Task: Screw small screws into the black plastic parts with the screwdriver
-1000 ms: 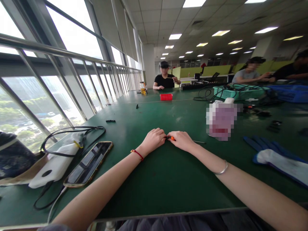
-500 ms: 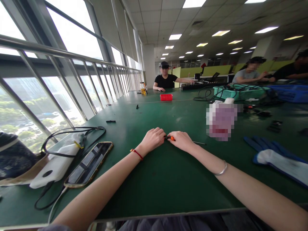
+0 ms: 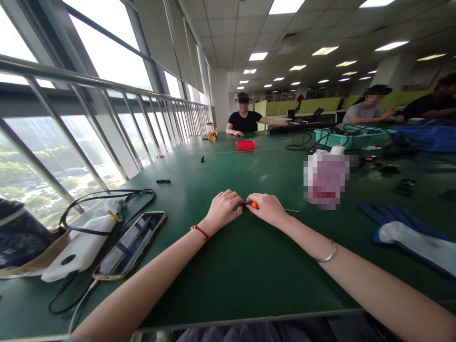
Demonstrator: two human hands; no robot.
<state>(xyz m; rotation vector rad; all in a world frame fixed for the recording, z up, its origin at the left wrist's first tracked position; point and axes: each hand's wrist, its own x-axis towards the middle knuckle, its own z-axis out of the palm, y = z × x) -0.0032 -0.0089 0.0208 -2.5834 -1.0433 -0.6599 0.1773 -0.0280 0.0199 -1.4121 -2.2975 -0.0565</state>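
Observation:
Both my hands rest on the green table (image 3: 228, 266), fingertips meeting at its middle. My left hand (image 3: 223, 209), with a red string bracelet at the wrist, is pinched on a small black part (image 3: 244, 204). My right hand (image 3: 268, 208), a silver bangle further up its arm, is closed on a small orange-handled tool (image 3: 254, 204) whose thin metal shaft (image 3: 292, 210) sticks out to the right. The tool's tip and the black part touch between my fingers.
A phone (image 3: 130, 244), a white power bank (image 3: 80, 247) and black cables lie at my left. A blue and white glove (image 3: 409, 230) lies at the right. Further off are a red tray (image 3: 245, 145), a green basket (image 3: 351, 137), small black parts (image 3: 163, 181) and three seated people.
My hands have stayed together on the table, shifting only slightly. The person at the far end lowered a raised hand and stretched an arm out over the table.

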